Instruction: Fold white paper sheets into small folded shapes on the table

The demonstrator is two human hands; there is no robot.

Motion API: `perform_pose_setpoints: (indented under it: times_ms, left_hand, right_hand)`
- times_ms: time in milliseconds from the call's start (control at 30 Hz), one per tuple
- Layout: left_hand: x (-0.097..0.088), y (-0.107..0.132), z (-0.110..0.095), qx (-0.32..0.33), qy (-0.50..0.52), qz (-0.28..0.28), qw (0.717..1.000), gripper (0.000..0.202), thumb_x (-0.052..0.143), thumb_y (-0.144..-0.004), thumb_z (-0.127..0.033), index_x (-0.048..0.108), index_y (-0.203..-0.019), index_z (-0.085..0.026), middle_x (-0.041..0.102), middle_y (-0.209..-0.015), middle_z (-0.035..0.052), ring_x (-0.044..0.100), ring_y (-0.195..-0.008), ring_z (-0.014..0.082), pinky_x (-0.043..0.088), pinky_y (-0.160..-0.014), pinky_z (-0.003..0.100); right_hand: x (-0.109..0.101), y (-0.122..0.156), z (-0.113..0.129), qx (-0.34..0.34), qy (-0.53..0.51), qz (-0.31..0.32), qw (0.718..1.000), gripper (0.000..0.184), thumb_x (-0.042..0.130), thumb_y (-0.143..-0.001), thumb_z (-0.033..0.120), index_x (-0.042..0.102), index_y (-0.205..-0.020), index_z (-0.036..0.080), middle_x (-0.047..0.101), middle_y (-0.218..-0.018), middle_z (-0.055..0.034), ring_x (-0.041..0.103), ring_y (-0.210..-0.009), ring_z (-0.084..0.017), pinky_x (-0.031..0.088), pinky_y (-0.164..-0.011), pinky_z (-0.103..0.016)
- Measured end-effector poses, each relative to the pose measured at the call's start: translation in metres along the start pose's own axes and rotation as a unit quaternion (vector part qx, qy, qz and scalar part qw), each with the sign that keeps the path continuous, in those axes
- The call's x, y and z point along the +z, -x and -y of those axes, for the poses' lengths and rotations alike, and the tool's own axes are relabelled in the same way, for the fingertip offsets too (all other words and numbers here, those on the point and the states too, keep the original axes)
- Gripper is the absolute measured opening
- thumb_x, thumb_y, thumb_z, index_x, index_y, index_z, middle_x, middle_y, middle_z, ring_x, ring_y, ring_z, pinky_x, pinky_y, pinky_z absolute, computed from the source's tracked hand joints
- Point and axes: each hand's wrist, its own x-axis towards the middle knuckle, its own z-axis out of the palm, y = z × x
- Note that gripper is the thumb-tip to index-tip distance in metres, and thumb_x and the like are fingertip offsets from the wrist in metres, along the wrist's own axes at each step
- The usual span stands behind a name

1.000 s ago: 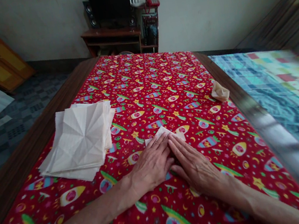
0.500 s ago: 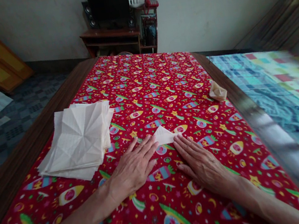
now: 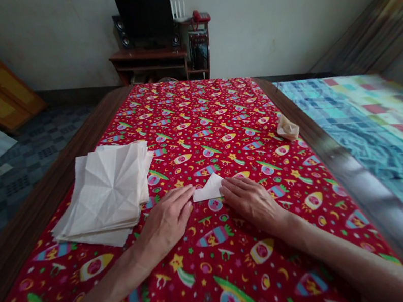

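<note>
A small piece of folded white paper [image 3: 209, 189] lies on the red patterned cloth, a peak at its top and a straight lower edge. My left hand [image 3: 169, 213] is at its left end, fingers pressed together and the thumb tucked below them, closed on the paper's edge. Over the right end rests my right hand [image 3: 250, 199], its bent fingers held together on the paper and hiding that end. Left of my hands is a stack of creased white paper sheets [image 3: 109, 187], the top one marked with star-like folds.
A small folded cream paper piece [image 3: 288, 127] sits near the right side of the cloth [image 3: 200, 120]. Beyond the brown table edge [image 3: 325, 151] is a bed with a patchwork cover [image 3: 368, 133]. A desk with a monitor [image 3: 146, 21] stands against the far wall.
The folded paper now shows a flat strip on its left beside the peak. My left hand has shifted left with fingers drawn together; my right hand has moved left over the paper's right end.
</note>
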Motion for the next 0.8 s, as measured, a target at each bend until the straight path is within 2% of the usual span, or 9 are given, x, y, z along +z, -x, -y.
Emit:
perform_pose_setpoints:
  times_ms: [167, 400, 500, 600, 700, 800]
  left_hand:
    - [0.004, -0.012, 0.004, -0.011, 0.044, -0.023, 0.999, 0.039, 0.042, -0.091, -0.015, 0.053, -0.128, -0.012, 0.061, -0.123, 0.01, 0.056, -0.114, 0.0196, 0.047, -0.099, 0.035]
    - [0.006, -0.01, 0.004, -0.023, 0.051, -0.023, 0.998, 0.042, 0.041, -0.091, -0.015, 0.049, -0.132, -0.015, 0.059, -0.118, 0.0108, 0.055, -0.11, 0.0213, 0.049, -0.095, 0.037]
    - [0.008, -0.008, 0.001, -0.05, 0.051, -0.024, 0.997, 0.045, 0.041, -0.091, -0.019, 0.043, -0.136, -0.014, 0.058, -0.113, 0.012, 0.055, -0.108, 0.0234, 0.049, -0.094, 0.039]
    - [0.01, -0.008, -0.006, -0.072, 0.059, -0.035, 0.995, 0.055, 0.041, -0.093, -0.027, 0.028, -0.144, -0.013, 0.054, -0.122, 0.0161, 0.052, -0.116, 0.0271, 0.046, -0.098, 0.044]
    - [0.01, -0.01, -0.018, -0.083, 0.09, -0.043, 0.992, 0.06, 0.041, -0.095, -0.034, 0.017, -0.146, -0.014, 0.052, -0.129, 0.017, 0.051, -0.12, 0.0267, 0.046, -0.099, 0.044]
    - [0.014, -0.016, -0.028, -0.091, 0.114, -0.032, 0.989, 0.049, 0.039, -0.096, -0.036, 0.029, -0.14, -0.016, 0.061, -0.116, 0.0133, 0.06, -0.107, 0.023, 0.051, -0.091, 0.04]
  right_hand:
    - [-0.003, -0.009, -0.003, -0.028, 0.01, 0.024, 0.999, 0.023, 0.038, -0.096, 0.017, 0.059, -0.104, 0.01, 0.067, -0.103, -0.0146, 0.062, -0.096, -0.024, 0.051, -0.079, -0.037]
    - [-0.004, -0.007, -0.011, -0.043, -0.006, 0.026, 0.999, 0.021, 0.039, -0.093, 0.012, 0.055, -0.107, 0.011, 0.066, -0.104, -0.0134, 0.061, -0.094, -0.022, 0.049, -0.075, -0.033]
    - [-0.002, -0.011, -0.008, -0.017, 0.012, 0.042, 0.999, 0.018, 0.041, -0.093, 0.012, 0.053, -0.106, 0.012, 0.066, -0.098, -0.0125, 0.062, -0.086, -0.02, 0.046, -0.071, -0.031]
    - [-0.001, -0.018, -0.003, 0.031, 0.028, 0.07, 0.997, 0.01, 0.044, -0.093, 0.014, 0.054, -0.095, 0.015, 0.065, -0.083, -0.007, 0.059, -0.069, -0.016, 0.041, -0.06, -0.028]
    - [-0.001, -0.025, 0.0, 0.052, 0.028, 0.046, 0.997, 0.01, 0.044, -0.093, 0.015, 0.053, -0.089, 0.015, 0.062, -0.072, -0.0029, 0.054, -0.06, -0.014, 0.033, -0.053, -0.027]
    - [-0.001, -0.03, 0.004, 0.046, 0.01, -0.004, 0.999, 0.013, 0.04, -0.093, 0.014, 0.052, -0.088, 0.015, 0.059, -0.068, -0.0019, 0.051, -0.057, -0.013, 0.03, -0.051, -0.027]
